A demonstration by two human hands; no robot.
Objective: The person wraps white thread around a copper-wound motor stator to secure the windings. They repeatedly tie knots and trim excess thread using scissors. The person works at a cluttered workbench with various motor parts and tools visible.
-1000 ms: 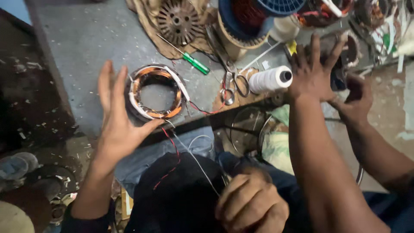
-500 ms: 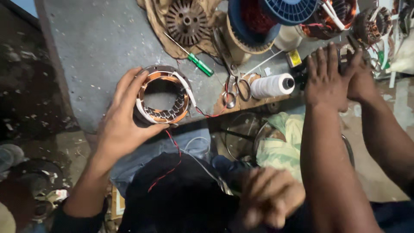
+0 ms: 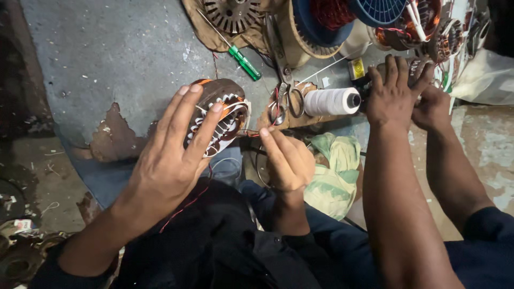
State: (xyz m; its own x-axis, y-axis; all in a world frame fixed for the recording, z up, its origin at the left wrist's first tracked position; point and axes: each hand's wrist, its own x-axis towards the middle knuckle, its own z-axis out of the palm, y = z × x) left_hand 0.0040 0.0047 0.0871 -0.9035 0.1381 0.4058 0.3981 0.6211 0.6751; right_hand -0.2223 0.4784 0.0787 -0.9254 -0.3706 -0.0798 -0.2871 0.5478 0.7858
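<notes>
Grey slab (image 3: 107, 59) carries the stator (image 3: 219, 115), half hidden by the left hand (image 3: 171, 160), fingers spread over it. Right hand (image 3: 286, 158) pinches thin wire beside it; wire hard to see. Co-worker's hands (image 3: 399, 91) cover sth by the thread spool (image 3: 332, 100).

Small yellow square label (image 3: 356, 68) on dark block, just left of co-worker's hand (image 3: 393, 93), above white thread spool (image 3: 332, 101). Torn printed scrap (image 3: 21, 225) on floor, far left of left hand (image 3: 171, 155).

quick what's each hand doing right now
left hand: open, fingers spread on the stator
right hand: fingers curled beside the stator; any grip cannot be told
</notes>
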